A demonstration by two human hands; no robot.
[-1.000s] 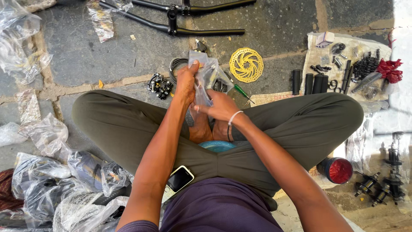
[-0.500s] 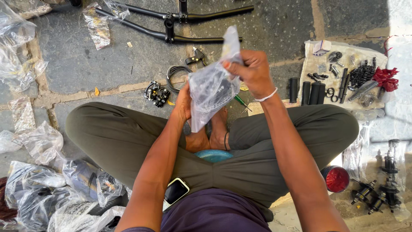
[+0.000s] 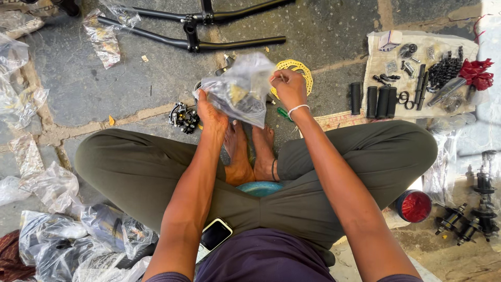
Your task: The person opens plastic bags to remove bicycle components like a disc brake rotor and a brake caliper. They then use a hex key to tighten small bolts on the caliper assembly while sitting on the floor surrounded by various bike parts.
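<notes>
I sit cross-legged on a stone floor. Both hands hold a clear plastic bag (image 3: pixel 241 91) with small parts inside, above my bare feet. My left hand (image 3: pixel 210 114) grips the bag's lower left side. My right hand (image 3: pixel 288 87) pinches its upper right edge. Behind the bag lies a yellow brake disc (image 3: pixel 299 72), partly hidden. A black brake caliper (image 3: pixel 183 117) sits on the floor just left of my left hand.
A black bicycle frame (image 3: pixel 209 36) lies at the top. A cloth (image 3: pixel 381 89) on the right carries black grips, a chain, bolts and a red rag. Hubs (image 3: pixel 469 219) and a red reflector (image 3: pixel 415 206) lie at right. Crumpled plastic wrapping (image 3: pixel 62 235) fills the left. A phone (image 3: pixel 215 233) rests on my lap.
The bag was raised from near my feet and has now come lower and more spread out between both hands. My right hand shifted from the bag's top to its right edge.
</notes>
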